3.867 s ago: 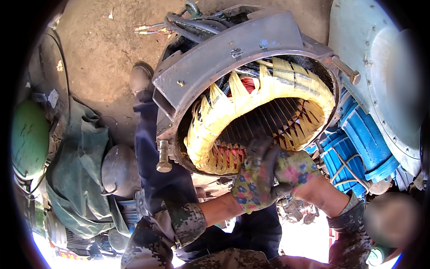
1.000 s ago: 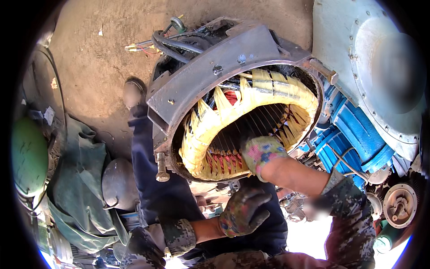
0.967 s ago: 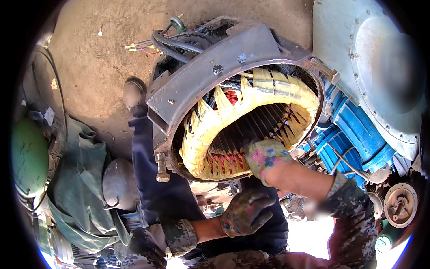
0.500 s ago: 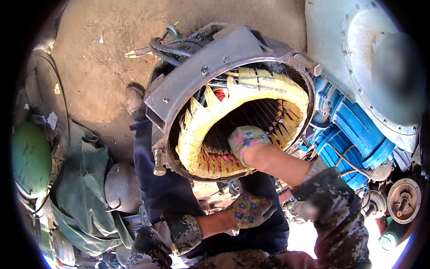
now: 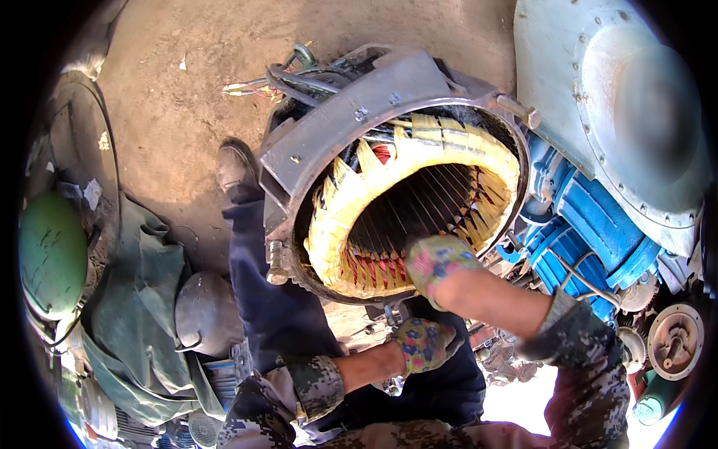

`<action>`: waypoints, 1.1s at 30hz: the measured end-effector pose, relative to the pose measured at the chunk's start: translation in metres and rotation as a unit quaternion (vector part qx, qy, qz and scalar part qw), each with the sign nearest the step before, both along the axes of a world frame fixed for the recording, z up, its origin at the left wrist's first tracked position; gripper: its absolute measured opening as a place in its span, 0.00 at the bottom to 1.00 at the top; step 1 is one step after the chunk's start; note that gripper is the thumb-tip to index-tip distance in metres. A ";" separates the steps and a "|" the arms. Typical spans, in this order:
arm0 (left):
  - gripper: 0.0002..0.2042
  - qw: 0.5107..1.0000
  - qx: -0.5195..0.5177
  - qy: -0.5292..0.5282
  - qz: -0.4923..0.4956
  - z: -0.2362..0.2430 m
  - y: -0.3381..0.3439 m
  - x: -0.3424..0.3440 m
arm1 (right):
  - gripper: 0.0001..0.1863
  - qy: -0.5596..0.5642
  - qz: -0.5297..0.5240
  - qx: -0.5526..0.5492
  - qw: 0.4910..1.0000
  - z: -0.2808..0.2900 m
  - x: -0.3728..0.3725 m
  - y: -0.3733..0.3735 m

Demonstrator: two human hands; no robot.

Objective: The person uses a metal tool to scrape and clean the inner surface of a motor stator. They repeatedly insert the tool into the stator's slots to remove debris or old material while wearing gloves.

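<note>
Dusty floor out front, our right hand overlaps the near rim of the motor stator, our left hand farther back, and we can't tell either's finger spread or hold.

The left hand and right hand are wearing flowered gloves in pink, blue and pale yellow-green. Pixelated camouflage sleeves in grey, brown and black are ending well short of the gloves. Dark navy trousers are reaching down to a brown shoe.
</note>
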State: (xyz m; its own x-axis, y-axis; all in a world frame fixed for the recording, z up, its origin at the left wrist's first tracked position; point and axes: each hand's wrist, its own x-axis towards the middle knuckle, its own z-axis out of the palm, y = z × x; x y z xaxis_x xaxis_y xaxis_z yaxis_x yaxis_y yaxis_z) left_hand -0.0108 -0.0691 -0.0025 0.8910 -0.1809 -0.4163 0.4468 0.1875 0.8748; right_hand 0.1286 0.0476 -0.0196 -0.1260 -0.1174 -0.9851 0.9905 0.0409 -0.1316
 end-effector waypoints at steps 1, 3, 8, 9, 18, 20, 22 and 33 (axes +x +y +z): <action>0.14 1.000 -0.009 -0.002 -0.019 0.006 0.010 0.002 | 0.21 -0.017 -0.030 -0.005 0.999 0.000 0.000 -0.004; 0.16 0.998 -0.010 -0.019 -0.056 0.007 0.026 0.009 | 0.18 -0.062 -0.090 0.002 0.994 -0.006 0.006 -0.004; 0.18 0.999 -0.032 0.012 0.009 0.008 0.020 -0.008 | 0.14 0.049 -0.069 -0.017 0.996 -0.021 -0.005 0.016; 0.18 0.999 -0.042 0.010 0.014 0.011 0.018 -0.011 | 0.14 0.079 -0.101 0.003 0.992 -0.028 -0.006 0.011; 0.14 0.997 0.040 -0.023 0.057 0.001 -0.013 -0.027 | 0.16 0.037 -0.056 -0.001 0.998 -0.066 -0.020 0.008; 0.17 0.985 0.077 -0.096 0.120 0.004 -0.021 -0.029 | 0.17 -0.024 -0.163 -0.003 0.986 -0.102 -0.024 -0.009; 0.16 0.999 -0.018 -0.039 0.025 0.016 0.028 0.007 | 0.16 -0.161 -0.333 0.067 0.927 -0.147 0.007 -0.043; 0.15 0.987 0.017 -0.042 0.155 0.012 0.024 0.002 | 0.16 -0.110 -0.289 0.078 0.948 -0.128 0.004 -0.027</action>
